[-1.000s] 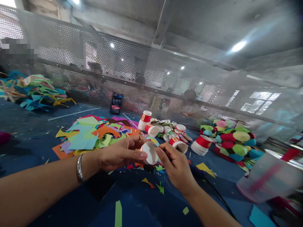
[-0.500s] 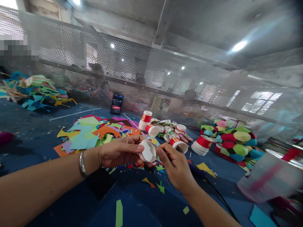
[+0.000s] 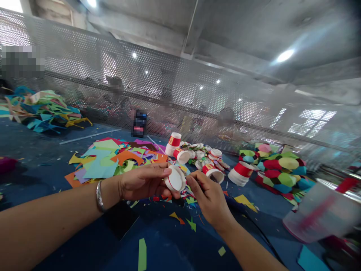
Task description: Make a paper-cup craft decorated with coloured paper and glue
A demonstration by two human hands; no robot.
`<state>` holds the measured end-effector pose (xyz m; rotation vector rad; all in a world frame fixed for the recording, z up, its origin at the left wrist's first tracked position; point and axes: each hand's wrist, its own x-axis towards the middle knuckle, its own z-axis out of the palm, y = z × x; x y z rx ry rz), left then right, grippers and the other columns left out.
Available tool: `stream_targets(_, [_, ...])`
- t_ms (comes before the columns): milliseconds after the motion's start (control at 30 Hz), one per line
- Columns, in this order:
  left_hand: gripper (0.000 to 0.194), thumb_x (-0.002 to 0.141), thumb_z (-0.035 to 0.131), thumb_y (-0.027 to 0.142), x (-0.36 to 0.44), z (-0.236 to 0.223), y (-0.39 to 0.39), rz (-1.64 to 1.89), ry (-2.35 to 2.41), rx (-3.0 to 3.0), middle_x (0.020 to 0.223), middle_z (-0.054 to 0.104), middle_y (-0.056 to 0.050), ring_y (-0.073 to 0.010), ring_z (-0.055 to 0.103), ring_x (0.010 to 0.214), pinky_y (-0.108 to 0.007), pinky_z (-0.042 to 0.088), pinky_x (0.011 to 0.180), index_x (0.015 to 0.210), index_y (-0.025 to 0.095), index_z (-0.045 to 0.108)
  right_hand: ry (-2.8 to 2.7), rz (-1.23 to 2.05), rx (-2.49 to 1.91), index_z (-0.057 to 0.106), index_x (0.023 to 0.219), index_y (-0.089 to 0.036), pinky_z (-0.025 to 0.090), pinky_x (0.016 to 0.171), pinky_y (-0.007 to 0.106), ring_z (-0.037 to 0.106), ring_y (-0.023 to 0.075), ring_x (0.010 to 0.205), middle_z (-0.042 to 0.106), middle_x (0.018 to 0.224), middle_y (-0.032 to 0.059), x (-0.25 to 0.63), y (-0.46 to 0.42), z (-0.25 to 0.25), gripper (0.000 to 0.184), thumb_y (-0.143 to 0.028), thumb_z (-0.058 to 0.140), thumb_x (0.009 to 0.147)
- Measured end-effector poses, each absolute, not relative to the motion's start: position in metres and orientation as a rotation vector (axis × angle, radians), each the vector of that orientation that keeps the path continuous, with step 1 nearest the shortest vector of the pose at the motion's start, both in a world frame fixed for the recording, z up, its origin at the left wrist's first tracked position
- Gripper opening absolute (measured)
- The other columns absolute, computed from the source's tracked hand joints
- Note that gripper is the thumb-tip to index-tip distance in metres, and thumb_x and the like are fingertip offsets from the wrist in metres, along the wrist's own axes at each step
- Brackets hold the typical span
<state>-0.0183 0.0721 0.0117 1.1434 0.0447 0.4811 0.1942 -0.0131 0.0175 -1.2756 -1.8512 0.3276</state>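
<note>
Fingers [image 3: 158, 173] of the left hand [image 3: 138, 183] are closed on a white cup piece [image 3: 174, 179], thumb across its near face and the others curled behind and beneath it. I see that piece near the middle of my view, raised over the blue table [image 3: 166, 248], its round white face tilted toward the camera and a trace of red along its left edge.

At its right side I have the right hand [image 3: 209, 195], fingers curled in and thumb close to the index finger (from my remote seat I cannot tell whether they grip a tool, the edge of the piece, or nothing). The left wrist wears 1 silver bracelet [image 3: 99, 196].

Just beyond the hands I count at least 4 red-and-white paper cups [image 3: 241, 173], some lying tipped over, around a heap of white discs [image 3: 200, 153]. To the left of them spreads a pile of coloured paper [image 3: 103, 165]; farther right sit patchwork bundles [image 3: 283, 169] of many colours. Nearer to me on that side, a translucent bucket [image 3: 317, 212] stands near a dark cable [image 3: 263, 237]. Across the back runs a perforated grey screen [image 3: 158, 84].
</note>
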Motion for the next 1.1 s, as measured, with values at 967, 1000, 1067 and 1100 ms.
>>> stream_targets(967, [0.032, 0.093, 0.061, 0.039, -0.0122, 0.0103, 0.0669, 0.414, 0.070, 1.045, 0.093, 0.076, -0.012, -0.0159, 0.074, 0.080, -0.018, 0.055, 0.072, 0.106, 0.012, 0.071, -1.868, 0.347, -1.227, 0.058, 0.086, -0.021, 0.033, 0.057, 0.026, 0.046, 0.0131, 0.062, 0.055, 0.071, -0.0021, 0.1896, -0.0152, 0.0169, 0.028, -0.040, 0.047, 0.102])
stream_targets(1000, [0.032, 0.093, 0.061, 0.039, -0.0121, 0.0097, 0.0671, 0.409, 0.067, 1.039, 0.093, 0.076, -0.012, -0.0162, 0.074, 0.081, -0.018, 0.055, 0.072, 0.107, 0.012, 0.071, -1.872, 0.345, -1.224, 0.058, 0.086, -0.021, 0.034, 0.057, 0.026, 0.046, 0.0132, 0.062, 0.055, 0.071, -0.0020, 0.1896, -0.0152, 0.0169, 0.027, -0.040, 0.047, 0.102])
stream_targets(1067, [0.033, 0.093, 0.061, 0.040, -0.0122, 0.0083, 0.0682, 0.397, 0.064, 1.031, 0.094, 0.076, -0.012, -0.0162, 0.074, 0.082, -0.018, 0.054, 0.073, 0.107, 0.012, 0.071, -1.880, 0.338, -1.226, 0.058, 0.086, -0.021, 0.034, 0.057, 0.027, 0.045, 0.0134, 0.062, 0.055, 0.071, -0.0020, 0.1899, -0.0148, 0.0168, 0.028, -0.041, 0.047, 0.102])
stream_targets(1100, [0.033, 0.093, 0.060, 0.041, -0.0124, 0.0077, 0.0689, 0.387, 0.065, 1.031, 0.093, 0.076, -0.011, -0.0157, 0.073, 0.082, -0.017, 0.054, 0.072, 0.107, 0.012, 0.072, -1.884, 0.337, -1.229, 0.058, 0.086, -0.021, 0.034, 0.057, 0.027, 0.045, 0.0135, 0.062, 0.055, 0.070, -0.0020, 0.1902, -0.0145, 0.0167, 0.028, -0.041, 0.047, 0.102])
